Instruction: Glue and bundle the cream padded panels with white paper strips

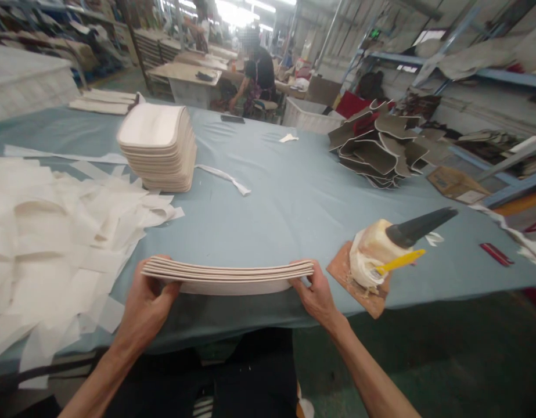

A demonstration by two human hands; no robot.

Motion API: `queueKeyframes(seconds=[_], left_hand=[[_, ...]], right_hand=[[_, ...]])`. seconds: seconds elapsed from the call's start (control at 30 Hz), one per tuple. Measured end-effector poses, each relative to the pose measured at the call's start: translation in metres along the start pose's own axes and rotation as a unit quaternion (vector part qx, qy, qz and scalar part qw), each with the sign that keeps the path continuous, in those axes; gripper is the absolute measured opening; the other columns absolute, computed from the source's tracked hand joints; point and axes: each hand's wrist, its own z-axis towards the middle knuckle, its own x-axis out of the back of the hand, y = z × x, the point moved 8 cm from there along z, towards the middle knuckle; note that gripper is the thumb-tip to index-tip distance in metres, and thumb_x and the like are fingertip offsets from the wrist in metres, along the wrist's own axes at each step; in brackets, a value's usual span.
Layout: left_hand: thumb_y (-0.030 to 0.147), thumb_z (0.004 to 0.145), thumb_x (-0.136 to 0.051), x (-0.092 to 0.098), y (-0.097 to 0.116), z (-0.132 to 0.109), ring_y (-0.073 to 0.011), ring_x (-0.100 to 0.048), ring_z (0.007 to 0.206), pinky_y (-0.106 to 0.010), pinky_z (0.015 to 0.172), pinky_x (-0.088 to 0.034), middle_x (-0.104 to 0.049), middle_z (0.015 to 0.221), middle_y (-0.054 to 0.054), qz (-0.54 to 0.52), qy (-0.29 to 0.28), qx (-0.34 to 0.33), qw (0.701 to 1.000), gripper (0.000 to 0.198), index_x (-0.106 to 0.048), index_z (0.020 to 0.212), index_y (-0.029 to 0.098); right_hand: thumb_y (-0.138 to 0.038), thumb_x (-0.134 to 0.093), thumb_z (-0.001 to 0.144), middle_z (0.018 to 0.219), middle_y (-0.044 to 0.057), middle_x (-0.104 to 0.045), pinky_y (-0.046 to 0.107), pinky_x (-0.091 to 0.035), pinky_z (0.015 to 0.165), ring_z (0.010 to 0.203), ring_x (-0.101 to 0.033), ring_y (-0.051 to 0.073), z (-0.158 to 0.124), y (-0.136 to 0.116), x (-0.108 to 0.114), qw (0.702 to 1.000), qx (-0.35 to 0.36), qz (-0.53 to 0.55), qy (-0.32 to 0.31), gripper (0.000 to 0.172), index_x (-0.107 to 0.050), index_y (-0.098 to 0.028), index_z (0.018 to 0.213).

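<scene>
A thin stack of cream fabric panels [233, 273] is held level above the table's front edge, bowing slightly in the middle. My left hand [152, 299] grips its left end, thumb below and fingers behind. At the other end my right hand [313, 293] is closed on the stack in the same way. Beyond it, a taller pile of similar cream panels [158, 151] stands at the back left. Just right of my right hand, a glue-smeared container [372, 249] with a yellow-handled brush [402, 261] rests on a brown board [341, 267].
Loose white fabric pieces [67, 232] cover the table's left side. Grey-brown curved pieces [381, 145] lie heaped at the back right. On the blue cloth [276, 203] are a white strip [224, 177], a dark phone-like object [232, 119] and a red item [496, 254]. A person [259, 69] sits farther back.
</scene>
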Motion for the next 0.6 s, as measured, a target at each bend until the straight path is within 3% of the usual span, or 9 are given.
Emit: queueKeyframes(seconds=[0.13, 0.3, 0.43, 0.6], left_hand=[[0.060, 0.075, -0.073, 0.000, 0.007, 0.008, -0.0292, -0.064, 0.097, -0.043, 0.092, -0.055, -0.062, 0.101, -0.004, 0.013, 0.001, -0.025, 1.000, 0.053, -0.055, 0.110, 0.025], [0.061, 0.081, -0.068, 0.000, -0.017, 0.009, -0.0327, -0.065, 0.114, -0.047, 0.105, -0.054, -0.066, 0.112, -0.007, 0.019, -0.004, -0.011, 1.000, 0.053, -0.054, 0.117, 0.024], [0.062, 0.088, -0.062, 0.001, -0.031, 0.005, -0.0341, -0.061, 0.130, -0.049, 0.114, -0.050, -0.066, 0.128, -0.012, 0.009, -0.013, 0.001, 1.000, 0.056, -0.053, 0.128, 0.023], [0.065, 0.086, -0.062, 0.008, -0.025, 0.010, -0.0356, -0.059, 0.137, -0.050, 0.119, -0.047, -0.067, 0.138, -0.012, 0.043, -0.012, -0.021, 0.999, 0.060, -0.057, 0.131, 0.025]], right_hand=[[-0.049, -0.071, 0.093, 0.099, 0.008, -0.077, 0.036, -0.060, 0.081, 0.092, -0.072, 0.024, 0.007, -0.003, 0.003, 1.000, 0.015, -0.015, 0.013, 0.035, -0.065, -0.021, 0.112], [-0.048, -0.065, 0.097, 0.104, 0.011, -0.079, 0.036, -0.062, 0.079, 0.094, -0.074, 0.027, -0.003, 0.008, -0.018, 0.998, -0.018, 0.005, -0.062, 0.029, -0.069, -0.021, 0.107], [-0.049, -0.067, 0.095, 0.108, 0.013, -0.080, 0.040, -0.064, 0.083, 0.097, -0.076, 0.031, -0.004, 0.021, -0.019, 0.998, -0.031, 0.024, -0.043, 0.030, -0.074, -0.023, 0.108], [-0.053, -0.073, 0.087, 0.108, 0.013, -0.081, 0.043, -0.066, 0.084, 0.097, -0.078, 0.034, 0.010, 0.027, -0.024, 0.997, -0.023, 0.057, -0.049, 0.035, -0.077, -0.026, 0.109]])
